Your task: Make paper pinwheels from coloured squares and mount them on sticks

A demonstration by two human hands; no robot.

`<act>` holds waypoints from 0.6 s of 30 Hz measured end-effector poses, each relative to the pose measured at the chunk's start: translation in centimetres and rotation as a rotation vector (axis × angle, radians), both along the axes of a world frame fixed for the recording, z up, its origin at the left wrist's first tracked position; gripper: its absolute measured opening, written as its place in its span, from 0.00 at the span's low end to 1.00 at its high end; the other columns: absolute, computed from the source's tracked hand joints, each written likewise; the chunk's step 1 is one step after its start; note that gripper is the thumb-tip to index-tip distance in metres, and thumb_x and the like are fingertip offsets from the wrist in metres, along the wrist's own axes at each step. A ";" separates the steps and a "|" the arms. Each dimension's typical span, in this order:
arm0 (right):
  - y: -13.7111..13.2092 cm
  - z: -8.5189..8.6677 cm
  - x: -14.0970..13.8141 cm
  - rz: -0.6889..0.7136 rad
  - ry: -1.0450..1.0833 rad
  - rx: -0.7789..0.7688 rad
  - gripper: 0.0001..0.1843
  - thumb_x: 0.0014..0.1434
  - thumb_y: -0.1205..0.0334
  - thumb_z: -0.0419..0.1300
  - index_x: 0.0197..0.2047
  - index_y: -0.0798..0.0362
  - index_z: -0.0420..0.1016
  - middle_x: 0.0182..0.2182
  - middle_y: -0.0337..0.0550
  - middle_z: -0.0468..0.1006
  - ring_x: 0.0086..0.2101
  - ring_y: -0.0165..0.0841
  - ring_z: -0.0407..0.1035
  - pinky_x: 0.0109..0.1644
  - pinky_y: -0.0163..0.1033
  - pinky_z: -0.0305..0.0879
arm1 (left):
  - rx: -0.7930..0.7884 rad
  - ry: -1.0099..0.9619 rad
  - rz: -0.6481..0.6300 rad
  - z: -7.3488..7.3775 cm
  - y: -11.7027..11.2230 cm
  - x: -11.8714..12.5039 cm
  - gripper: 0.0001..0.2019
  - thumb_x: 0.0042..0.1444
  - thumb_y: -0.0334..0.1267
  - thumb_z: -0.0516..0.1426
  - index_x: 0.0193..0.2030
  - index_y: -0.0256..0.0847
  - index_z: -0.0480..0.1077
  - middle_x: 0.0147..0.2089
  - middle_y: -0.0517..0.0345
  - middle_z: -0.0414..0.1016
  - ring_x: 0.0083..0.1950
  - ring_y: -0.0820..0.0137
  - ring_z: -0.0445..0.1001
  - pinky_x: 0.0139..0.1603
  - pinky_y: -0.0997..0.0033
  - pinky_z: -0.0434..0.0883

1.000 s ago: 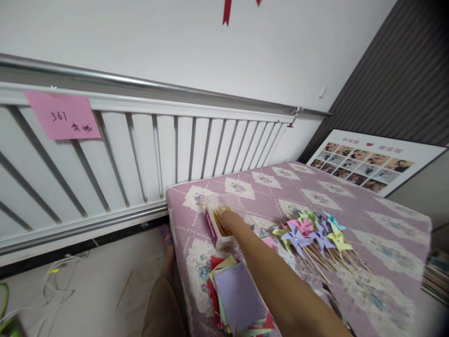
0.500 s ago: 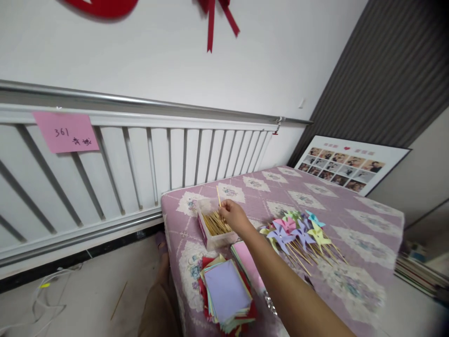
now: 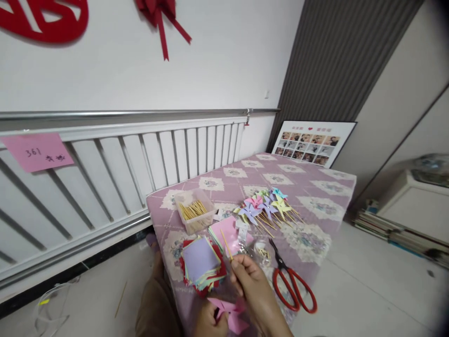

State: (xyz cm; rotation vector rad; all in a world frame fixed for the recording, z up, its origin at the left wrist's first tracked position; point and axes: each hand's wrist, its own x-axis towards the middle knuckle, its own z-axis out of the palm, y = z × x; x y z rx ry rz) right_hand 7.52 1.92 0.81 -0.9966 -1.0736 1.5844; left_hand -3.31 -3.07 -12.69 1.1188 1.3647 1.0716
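Note:
Between the fingers of my right hand (image 3: 250, 283) is a thin wooden stick (image 3: 225, 244), pointing up and to the left. My left hand (image 3: 209, 320) grips a pink paper pinwheel (image 3: 231, 314) low in the view, just left of the right hand. A clear plastic box (image 3: 196, 224) of wooden sticks (image 3: 194, 209) stands farther back. Closer in lies a stack of coloured paper squares (image 3: 201, 260), lilac on top. Finished-looking pinwheels on sticks (image 3: 268, 206) form a pile to the right. Scissors with red handles (image 3: 293, 288) lie beside my right hand.
Pink paper (image 3: 226, 231) and small bags of tiny parts (image 3: 261, 252) lie on the flowered tablecloth (image 3: 310, 238). A white radiator (image 3: 168, 157) runs along the wall. One stick (image 3: 121, 298) is on the floor. A photo board (image 3: 312, 142) leans at the back.
My right hand has drawn back from the stick box toward me, carrying a stick. My left hand with the pink pinwheel has come into view. The camera has turned right.

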 end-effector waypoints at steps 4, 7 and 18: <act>-2.5 -0.3 1.8 0.001 -0.011 -0.008 0.23 0.54 0.40 0.60 0.24 0.52 0.62 0.15 0.27 0.59 0.14 0.20 0.43 0.17 0.28 0.38 | 0.037 0.057 0.067 -0.7 -0.1 0.0 0.08 0.46 0.36 0.58 0.34 0.38 0.75 0.32 0.54 0.78 0.35 0.62 0.73 0.40 0.65 0.68; -3.4 0.3 3.0 -0.032 -0.032 0.029 0.24 0.55 0.40 0.59 0.24 0.52 0.62 0.15 0.27 0.60 0.14 0.20 0.44 0.17 0.29 0.38 | -0.026 0.006 0.110 0.2 -0.3 -0.1 0.08 0.45 0.38 0.58 0.32 0.38 0.74 0.27 0.57 0.75 0.29 0.67 0.70 0.33 0.69 0.65; -4.7 0.5 5.3 -0.019 -0.138 0.122 0.21 0.58 0.42 0.56 0.26 0.51 0.63 0.18 0.31 0.62 0.17 0.23 0.47 0.19 0.30 0.41 | 0.078 -0.872 0.215 10.2 0.4 -0.9 0.11 0.44 0.33 0.65 0.35 0.40 0.72 0.33 0.60 0.76 0.34 0.72 0.74 0.38 0.72 0.69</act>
